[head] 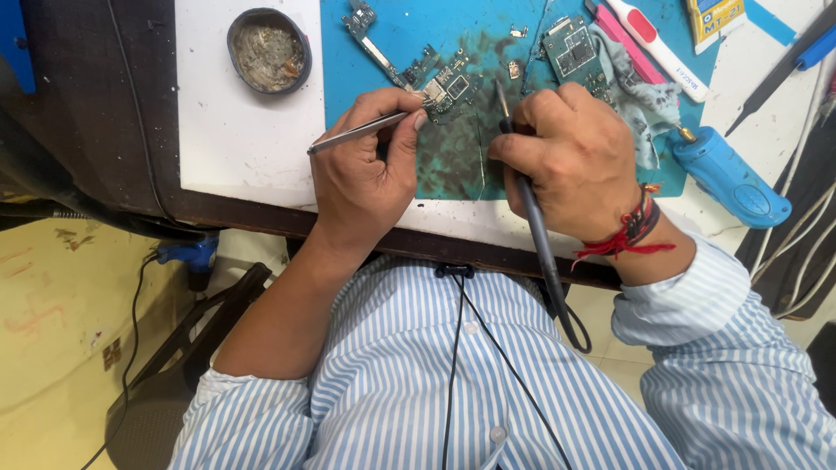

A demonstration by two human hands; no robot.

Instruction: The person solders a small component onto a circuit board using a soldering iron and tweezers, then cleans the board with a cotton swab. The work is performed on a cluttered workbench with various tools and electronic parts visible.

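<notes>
My left hand (366, 170) pinches a pair of metal tweezers (353, 135), their tips resting on a small circuit board (444, 87) that lies on a stained blue work mat (418, 30). My right hand (575, 157) grips a dark soldering iron (531, 218) like a pen. Its tip (502, 91) points at the mat just right of that board, and its cable hangs down over the desk edge. A red thread band circles my right wrist.
A second circuit board (570, 43) and a grey cloth (631, 96) lie on the mat's right part. A round tin (268, 50) stands on the white desk at left. A blue handheld tool (730, 174), a white-and-red tool (657, 39) and black tweezers (775, 74) lie at right.
</notes>
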